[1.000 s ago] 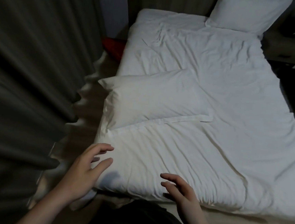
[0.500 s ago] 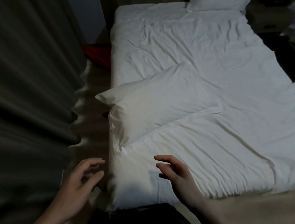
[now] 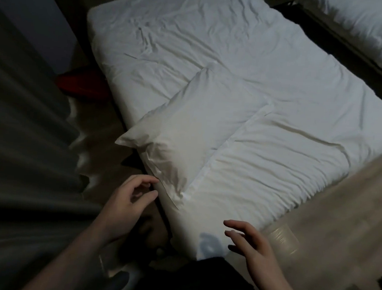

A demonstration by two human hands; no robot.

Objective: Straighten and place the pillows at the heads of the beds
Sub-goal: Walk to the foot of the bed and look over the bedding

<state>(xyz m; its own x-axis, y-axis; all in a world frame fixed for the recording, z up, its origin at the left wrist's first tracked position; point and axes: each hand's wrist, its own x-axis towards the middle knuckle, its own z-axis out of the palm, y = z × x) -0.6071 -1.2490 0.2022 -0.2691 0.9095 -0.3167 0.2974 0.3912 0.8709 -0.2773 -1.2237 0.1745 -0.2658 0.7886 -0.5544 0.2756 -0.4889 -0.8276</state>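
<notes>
- Pillow (image 3: 193,131) lies on the near left part of the bed (image 3: 272,78), well short of the head at 12 o'clock; long axis runs 7 to 1 o'clock.
- Left hand (image 3: 127,201), fingers loosely curled, empty, sits just beside the pillow's near corner, so is nearer.
- Right hand (image 3: 253,245), fingers spread, empty, hovers at 5 o'clock off the pillow, by the bed's foot corner.
</notes>
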